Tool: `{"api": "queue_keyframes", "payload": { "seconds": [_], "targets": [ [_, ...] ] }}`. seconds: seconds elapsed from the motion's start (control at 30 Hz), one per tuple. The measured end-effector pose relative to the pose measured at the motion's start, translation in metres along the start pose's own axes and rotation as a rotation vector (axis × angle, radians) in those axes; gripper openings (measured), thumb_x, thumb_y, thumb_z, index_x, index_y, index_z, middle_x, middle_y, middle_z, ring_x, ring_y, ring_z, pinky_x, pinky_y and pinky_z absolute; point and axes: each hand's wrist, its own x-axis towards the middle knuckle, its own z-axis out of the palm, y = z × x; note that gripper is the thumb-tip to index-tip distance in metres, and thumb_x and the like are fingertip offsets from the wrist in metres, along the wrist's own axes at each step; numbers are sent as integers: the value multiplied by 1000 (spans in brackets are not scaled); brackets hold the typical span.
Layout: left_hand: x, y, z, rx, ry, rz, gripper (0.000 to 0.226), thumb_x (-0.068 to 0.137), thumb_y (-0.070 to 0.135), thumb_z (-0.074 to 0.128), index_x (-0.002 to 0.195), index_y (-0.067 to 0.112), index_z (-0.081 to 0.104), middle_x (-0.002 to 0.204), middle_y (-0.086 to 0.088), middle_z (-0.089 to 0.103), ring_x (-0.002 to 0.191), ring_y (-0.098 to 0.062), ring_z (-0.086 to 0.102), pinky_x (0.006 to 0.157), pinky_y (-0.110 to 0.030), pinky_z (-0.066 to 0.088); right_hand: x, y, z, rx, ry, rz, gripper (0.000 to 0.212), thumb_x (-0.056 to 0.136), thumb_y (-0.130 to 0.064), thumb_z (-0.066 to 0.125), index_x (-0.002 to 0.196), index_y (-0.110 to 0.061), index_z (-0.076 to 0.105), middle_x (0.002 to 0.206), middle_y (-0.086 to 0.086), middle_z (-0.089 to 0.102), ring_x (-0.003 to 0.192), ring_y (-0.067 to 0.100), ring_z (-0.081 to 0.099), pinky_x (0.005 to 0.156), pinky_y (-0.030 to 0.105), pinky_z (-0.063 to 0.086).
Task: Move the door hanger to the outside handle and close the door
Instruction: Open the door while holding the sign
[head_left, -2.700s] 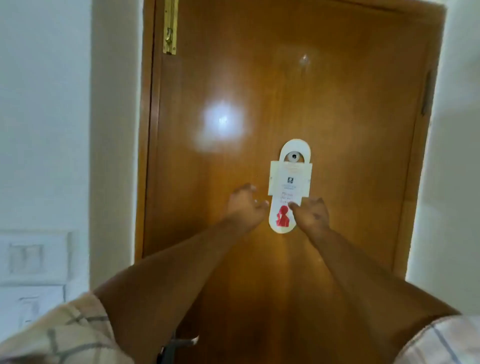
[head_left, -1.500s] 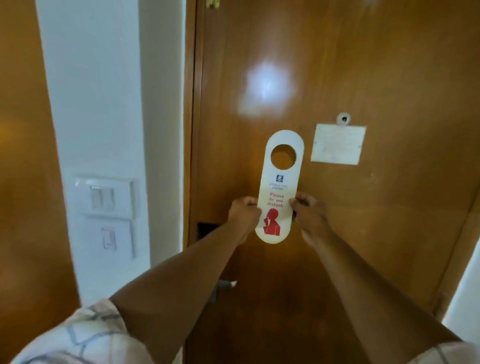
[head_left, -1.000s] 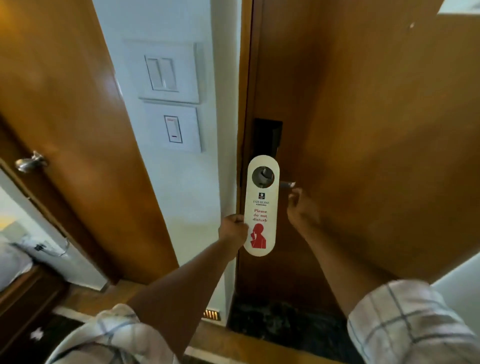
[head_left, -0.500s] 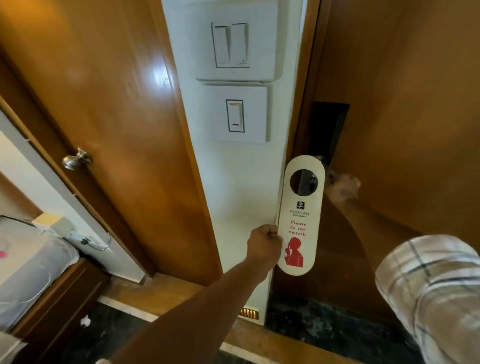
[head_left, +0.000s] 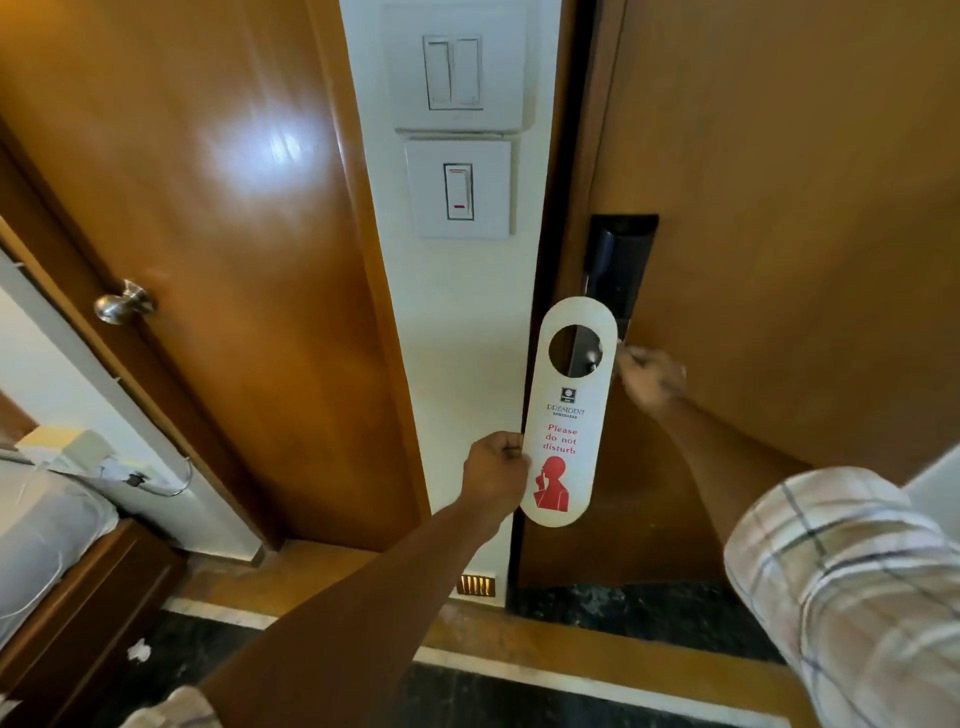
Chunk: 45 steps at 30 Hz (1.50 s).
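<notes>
Since half a second ago: view drawn nearer the door edge; door hanger (head_left: 566, 423) raised slightly, its round hole now over the dark lock hardware; right hand (head_left: 649, 382) little shifted. Left hand (head_left: 493, 475): closed in a fist, pinching the hanger's lower left edge; hanger stands upright, extending above and right of that fist. Hanger: flat, smooth white card, long with rounded ends, circular cut-out near top, small logo, red "Please do not disturb" lettering, red figure at bottom. Right hand: just right of the hanger's hole, blurred, fingers curled at the door handle (head_left: 589, 358), which is glimpsed through the hole; grip on it cannot be judged. Door (head_left: 779, 234): right of hanger, glossy brown wood, black rectangular lock plate (head_left: 618, 260) above the hanger. Left of hanger: white wall strip with two square plastic switch plates (head_left: 457, 135); further left, a second varnished wooden door with round metal knob (head_left: 122, 301).
</notes>
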Motion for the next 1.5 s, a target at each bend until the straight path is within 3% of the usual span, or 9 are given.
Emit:
{"api": "queue_keyframes", "payload": {
  "seconds": [0.13, 0.3, 0.5, 0.7, 0.87, 0.93, 1.1, 1.37, 1.5],
  "targets": [
    [-52, -20, -16, 25, -18, 0, 16, 93, 12, 56, 104, 17, 67, 106, 2, 71, 86, -13, 67, 60, -15, 50, -70, 4, -24, 156, 87, 130, 55, 91, -66, 48, 50, -37, 68, 60, -3, 62, 76, 27, 62, 76, 35, 46],
    [-125, -46, -26, -13, -91, -14, 16, 90, 19, 64, 105, 25, 66, 106, 8, 71, 88, -11, 69, 61, -16, 51, -181, 26, -59, 139, 246, 144, 48, 96, -37, 54, 52, -25, 68, 45, -6, 57, 54, 21, 58, 50, 28, 36],
    [-177, -52, -3, -83, -249, -24, 17, 90, 15, 64, 102, 26, 68, 100, 7, 74, 90, -13, 71, 64, -22, 55, -302, 61, -96, 227, 598, 260, 16, 99, -12, 50, 100, -13, 66, 105, 16, 66, 91, 32, 61, 82, 36, 51],
    [-212, -35, 60, -74, -452, -54, 23, 92, 9, 60, 92, 30, 69, 84, 12, 77, 80, -10, 73, 60, -24, 55, -389, 93, -152, 473, 965, 432, 24, 106, -19, 40, 114, -12, 61, 110, 16, 65, 101, 36, 62, 88, 47, 55],
    [-239, -27, 132, -4, -699, -93, 24, 93, 12, 59, 111, 23, 71, 102, 5, 78, 93, -18, 74, 79, -39, 61, -437, 108, -189, 733, 1227, 525, 39, 106, -42, 31, 101, -20, 63, 96, 6, 62, 91, 21, 60, 80, 28, 48],
    [-248, -27, 159, 35, -769, -112, 28, 95, 11, 56, 118, 21, 68, 113, -1, 75, 100, -21, 71, 89, -45, 58, -454, 121, -197, 784, 1281, 583, 43, 104, -49, 31, 108, -21, 64, 103, 1, 64, 97, 17, 60, 92, 31, 45],
    [-263, -25, 221, 85, -876, -157, 32, 95, 6, 53, 122, 17, 67, 118, -7, 72, 101, -25, 70, 92, -49, 56, -487, 147, -222, 612, 1318, 653, 51, 102, -56, 30, 115, -20, 64, 105, 2, 65, 99, 18, 61, 94, 34, 46],
    [-242, 8, 321, 209, -1131, -171, 46, 95, -2, 36, 132, 12, 58, 109, -9, 71, 101, -28, 67, 97, -48, 51, -508, 179, -246, 443, 1321, 643, 43, 102, -53, 31, 108, -23, 62, 101, -2, 64, 99, 12, 59, 76, 21, 43],
    [-216, 27, 358, 299, -1199, -108, 47, 96, 0, 33, 135, 12, 54, 93, -4, 70, 89, -21, 66, 71, -34, 54, -501, 185, -253, 348, 1390, 696, 46, 103, -51, 31, 108, -17, 62, 100, 1, 64, 96, 13, 60, 77, 22, 45]
  ]
}}
